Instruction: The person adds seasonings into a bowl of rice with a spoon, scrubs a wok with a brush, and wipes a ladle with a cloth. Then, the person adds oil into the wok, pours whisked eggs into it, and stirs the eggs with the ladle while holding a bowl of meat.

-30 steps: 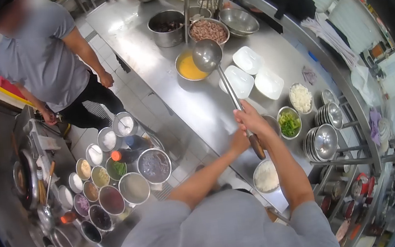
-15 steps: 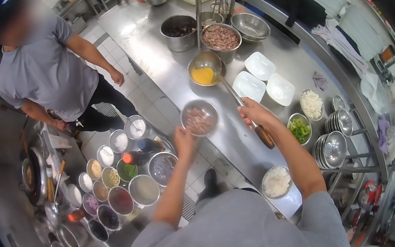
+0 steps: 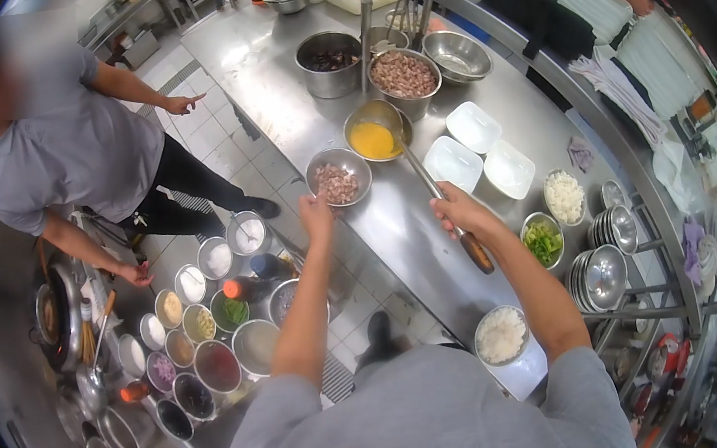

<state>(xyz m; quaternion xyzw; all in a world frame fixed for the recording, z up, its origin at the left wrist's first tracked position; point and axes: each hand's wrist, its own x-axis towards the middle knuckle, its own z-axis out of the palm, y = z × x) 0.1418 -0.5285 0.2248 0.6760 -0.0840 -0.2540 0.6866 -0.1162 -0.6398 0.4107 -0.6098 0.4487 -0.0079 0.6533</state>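
My left hand (image 3: 317, 217) grips the near rim of a small metal bowl of chopped meat (image 3: 339, 178), held at the counter's left edge. My right hand (image 3: 457, 209) is wrapped round the handle of a long ladle (image 3: 421, 169). The ladle's head lies in the bowl of yellow liquid (image 3: 372, 140), just right of and beyond the meat bowl. Three white square dishes (image 3: 509, 169) stand to the right of the ladle. A larger pot of chopped meat (image 3: 403, 73) is behind the yellow liquid.
A co-worker (image 3: 79, 133) stands at the left with one arm stretched toward the counter (image 3: 241, 68). Several ingredient containers (image 3: 217, 365) fill the lower left. Bowls of rice (image 3: 501, 335), green vegetables (image 3: 543, 241) and white pieces (image 3: 565, 197) sit at the right, by stacked metal bowls (image 3: 600, 278).
My left hand has brought the meat bowl into view and shifted it slightly left and away from me. The ladle head has lowered into the yellow liquid. The co-worker's hands have spread outward.
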